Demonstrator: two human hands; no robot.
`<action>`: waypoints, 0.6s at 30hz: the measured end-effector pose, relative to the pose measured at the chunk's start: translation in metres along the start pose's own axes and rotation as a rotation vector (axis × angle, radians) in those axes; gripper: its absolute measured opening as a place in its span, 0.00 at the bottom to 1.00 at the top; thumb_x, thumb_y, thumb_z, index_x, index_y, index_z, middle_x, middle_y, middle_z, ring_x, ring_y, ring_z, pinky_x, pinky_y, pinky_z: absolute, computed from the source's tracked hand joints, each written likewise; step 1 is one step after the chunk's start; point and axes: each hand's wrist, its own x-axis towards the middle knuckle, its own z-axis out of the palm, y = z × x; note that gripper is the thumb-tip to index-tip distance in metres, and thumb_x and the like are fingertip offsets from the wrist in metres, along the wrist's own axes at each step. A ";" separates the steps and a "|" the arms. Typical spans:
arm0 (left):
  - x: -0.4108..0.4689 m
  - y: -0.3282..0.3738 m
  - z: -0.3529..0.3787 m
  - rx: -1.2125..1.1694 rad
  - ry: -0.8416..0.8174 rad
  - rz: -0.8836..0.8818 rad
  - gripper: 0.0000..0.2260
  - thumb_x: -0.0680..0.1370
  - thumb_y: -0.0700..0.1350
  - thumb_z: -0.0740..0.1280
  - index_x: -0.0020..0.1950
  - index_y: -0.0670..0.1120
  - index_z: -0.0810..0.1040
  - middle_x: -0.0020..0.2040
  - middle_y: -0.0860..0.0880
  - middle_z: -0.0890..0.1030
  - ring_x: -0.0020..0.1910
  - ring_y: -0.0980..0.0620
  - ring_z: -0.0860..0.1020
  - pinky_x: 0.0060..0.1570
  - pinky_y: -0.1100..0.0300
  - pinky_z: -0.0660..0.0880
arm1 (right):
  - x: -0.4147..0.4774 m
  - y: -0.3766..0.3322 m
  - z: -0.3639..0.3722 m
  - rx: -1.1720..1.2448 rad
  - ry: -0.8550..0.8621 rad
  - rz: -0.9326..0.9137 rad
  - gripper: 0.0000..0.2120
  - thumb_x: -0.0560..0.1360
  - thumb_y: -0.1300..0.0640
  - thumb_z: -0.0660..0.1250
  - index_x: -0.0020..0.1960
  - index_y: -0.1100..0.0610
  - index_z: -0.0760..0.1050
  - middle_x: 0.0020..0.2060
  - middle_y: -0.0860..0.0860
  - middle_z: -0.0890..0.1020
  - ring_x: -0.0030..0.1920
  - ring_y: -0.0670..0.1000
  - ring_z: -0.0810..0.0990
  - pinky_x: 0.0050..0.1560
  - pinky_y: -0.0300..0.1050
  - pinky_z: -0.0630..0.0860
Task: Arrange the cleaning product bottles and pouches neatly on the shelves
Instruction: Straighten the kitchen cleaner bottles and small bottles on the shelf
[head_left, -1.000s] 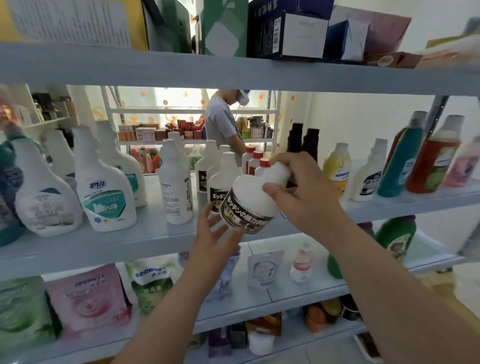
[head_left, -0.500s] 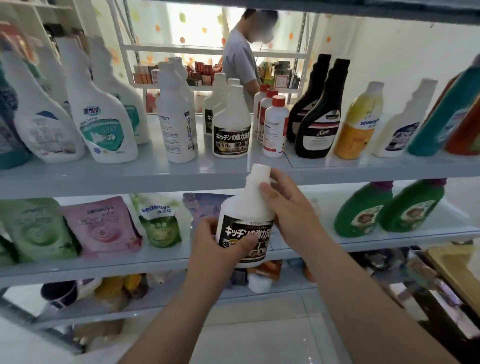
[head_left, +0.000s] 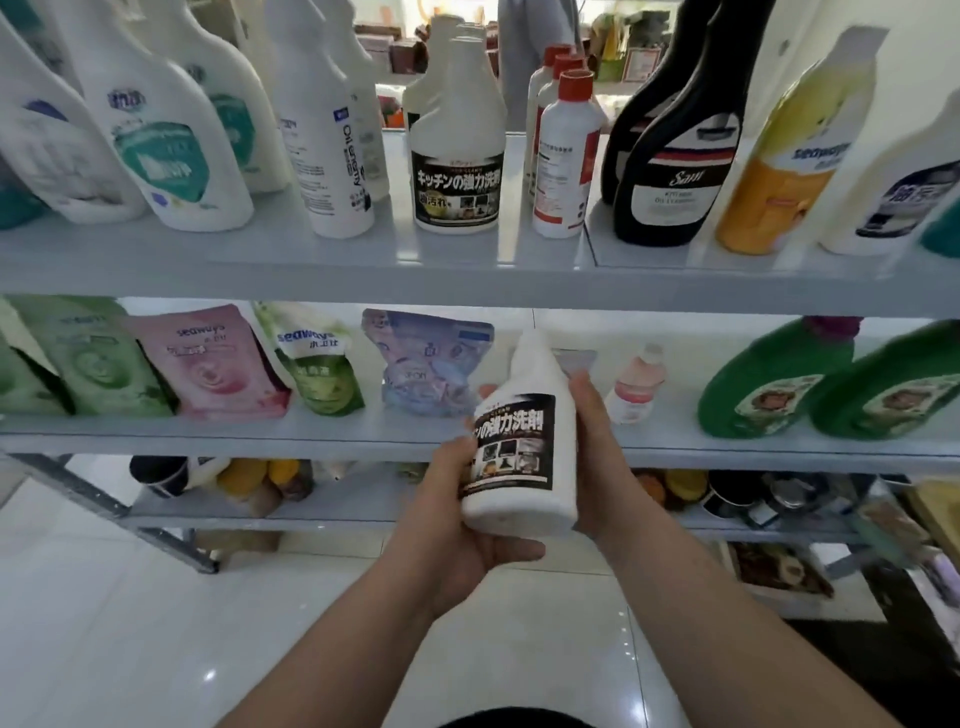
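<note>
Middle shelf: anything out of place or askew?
The pouches lean at different angles rather than standing straight, and one small pink bottle sits apart, between them and the green bottles. No spill shows.

Left hand cups the white bottle underneath; right hand grips its side.

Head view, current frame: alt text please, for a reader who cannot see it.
The left hand, under the base, and the right hand, along the side, hold a white black-labelled bottle in front of the pouch shelf. A matching bottle stands among other cleaners on the shelf above.
</note>
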 end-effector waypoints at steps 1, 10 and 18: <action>0.003 -0.004 0.000 -0.002 -0.025 -0.029 0.21 0.82 0.55 0.58 0.56 0.41 0.81 0.40 0.42 0.84 0.32 0.45 0.82 0.23 0.56 0.77 | -0.001 0.001 -0.003 0.029 -0.023 0.007 0.38 0.72 0.31 0.57 0.64 0.60 0.80 0.57 0.64 0.83 0.51 0.60 0.85 0.50 0.55 0.84; 0.020 -0.014 -0.021 0.306 -0.137 0.201 0.32 0.64 0.46 0.73 0.68 0.52 0.71 0.57 0.43 0.82 0.52 0.43 0.82 0.48 0.46 0.80 | 0.003 -0.008 -0.020 -0.148 -0.437 -0.246 0.25 0.63 0.46 0.79 0.55 0.56 0.78 0.59 0.59 0.79 0.61 0.62 0.76 0.61 0.59 0.74; 0.008 -0.018 -0.023 0.953 -0.150 0.580 0.52 0.56 0.55 0.83 0.66 0.70 0.48 0.69 0.62 0.60 0.67 0.62 0.68 0.57 0.72 0.71 | -0.013 -0.013 -0.012 -0.460 -0.465 -0.448 0.15 0.62 0.57 0.70 0.48 0.55 0.78 0.58 0.59 0.76 0.61 0.62 0.75 0.59 0.59 0.72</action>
